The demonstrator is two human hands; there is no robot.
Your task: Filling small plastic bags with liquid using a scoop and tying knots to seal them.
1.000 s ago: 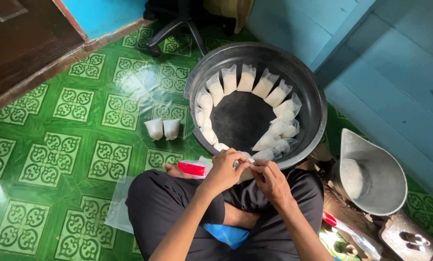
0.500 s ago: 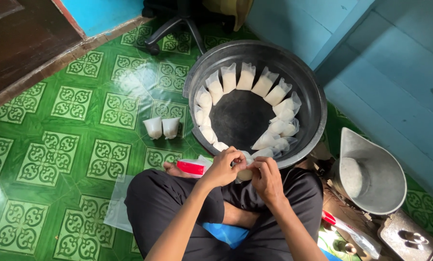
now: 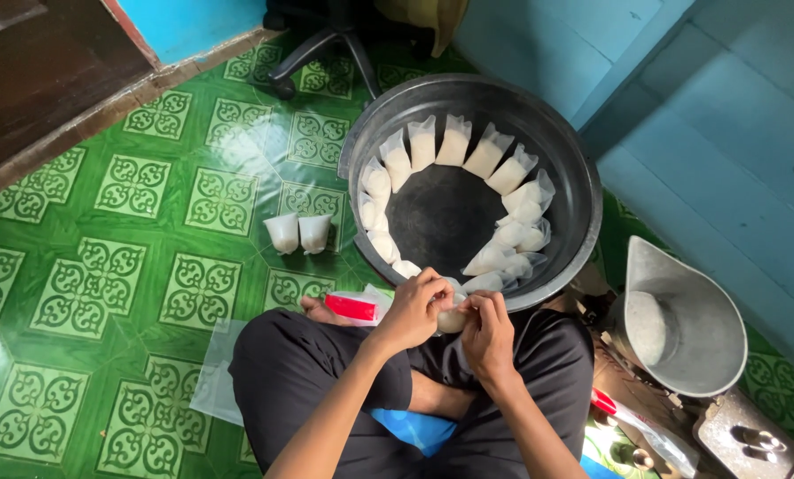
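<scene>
I sit cross-legged on the floor in dark trousers. My left hand (image 3: pixel 414 310) and my right hand (image 3: pixel 487 328) meet over my lap and both pinch a small clear plastic bag of white stuff (image 3: pixel 453 317), fingers closed on its top. Just beyond them stands a big dark metal basin (image 3: pixel 574 177) with several filled white bags (image 3: pixel 454 142) leaning in a ring against its inner wall. The basin's centre is bare.
Two filled bags (image 3: pixel 298 232) stand on the green patterned tile floor to the left. A red-and-clear packet (image 3: pixel 352 307) lies by my left knee, flat clear plastic bags (image 3: pixel 212 377) beside my thigh. A metal scale pan (image 3: pixel 680 324) stands at right, blue wall behind.
My hands have stayed together at the basin's near rim, shifting slightly while working the top of the small bag. Nothing else moved.
</scene>
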